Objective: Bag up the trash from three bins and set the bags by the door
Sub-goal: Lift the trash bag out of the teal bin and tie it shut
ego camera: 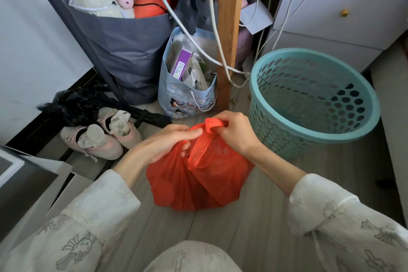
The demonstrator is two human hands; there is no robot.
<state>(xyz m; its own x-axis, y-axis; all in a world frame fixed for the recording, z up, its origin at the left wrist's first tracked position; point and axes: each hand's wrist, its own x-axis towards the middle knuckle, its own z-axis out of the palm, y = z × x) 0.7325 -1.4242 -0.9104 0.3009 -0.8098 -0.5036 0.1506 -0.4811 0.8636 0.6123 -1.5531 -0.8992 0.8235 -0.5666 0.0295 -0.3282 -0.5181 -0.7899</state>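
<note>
Both hands were up at the neck of the red trash bag (198, 174), which sat on the floor: left hand (163, 143) pinching the gathered plastic, right hand (236, 131) fisted around a handle loop. Teal basket bin (309, 99) stood tilted just right of it, and a cartoon gift bag (187, 86) and slippers (103, 137) sat behind.
</note>
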